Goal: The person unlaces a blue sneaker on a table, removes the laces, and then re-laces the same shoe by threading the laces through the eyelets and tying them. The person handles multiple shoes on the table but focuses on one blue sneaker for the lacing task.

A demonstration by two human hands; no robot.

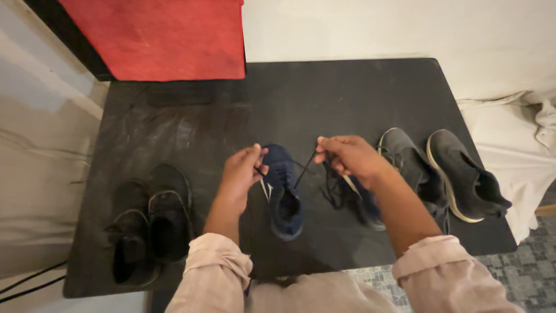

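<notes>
A navy blue sneaker [284, 194] lies in the middle of a black table [324, 98], toe pointing away from me. My left hand [243, 173] pinches one dark lace end at the shoe's left side. My right hand [350, 155] pinches the other lace [304, 168], pulled taut up and to the right. A second navy sneaker [365, 208] lies just right of the first, mostly hidden under my right forearm, with loose dark laces beside it.
A pair of black shoes [150, 226] sits at the table's left front. A pair of dark grey sneakers with pale soles [446, 174] sits at the right. A red cloth [162, 37] hangs over the far left edge. White fabric [521, 133] lies to the right.
</notes>
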